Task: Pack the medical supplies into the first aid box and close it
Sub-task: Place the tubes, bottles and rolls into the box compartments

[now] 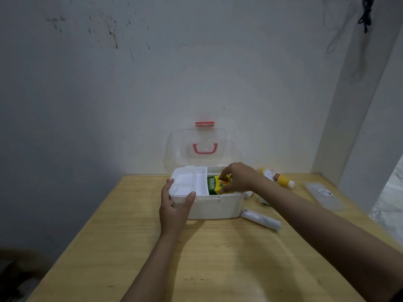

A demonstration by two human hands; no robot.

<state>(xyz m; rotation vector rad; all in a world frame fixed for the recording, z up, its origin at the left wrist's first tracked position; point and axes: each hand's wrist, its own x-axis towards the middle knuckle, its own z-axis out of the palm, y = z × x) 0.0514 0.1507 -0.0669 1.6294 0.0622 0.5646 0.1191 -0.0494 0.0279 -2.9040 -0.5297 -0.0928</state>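
A white first aid box (216, 207) stands open on the wooden table, its clear lid (197, 147) with a pink handle raised against the wall. A white divided tray (187, 182) fills the box's left part. My left hand (175, 208) grips the box's front left corner. My right hand (238, 177) holds a green and yellow packet (214, 185) inside the box's right part. On the table to the right lie a white bandage roll (260, 219) and a yellow bottle (278, 178).
A flat translucent case (323, 195) lies near the table's right edge. More small white items sit behind my right forearm, partly hidden. The wall stands close behind the box. The table's near half (196, 258) is bare wood.
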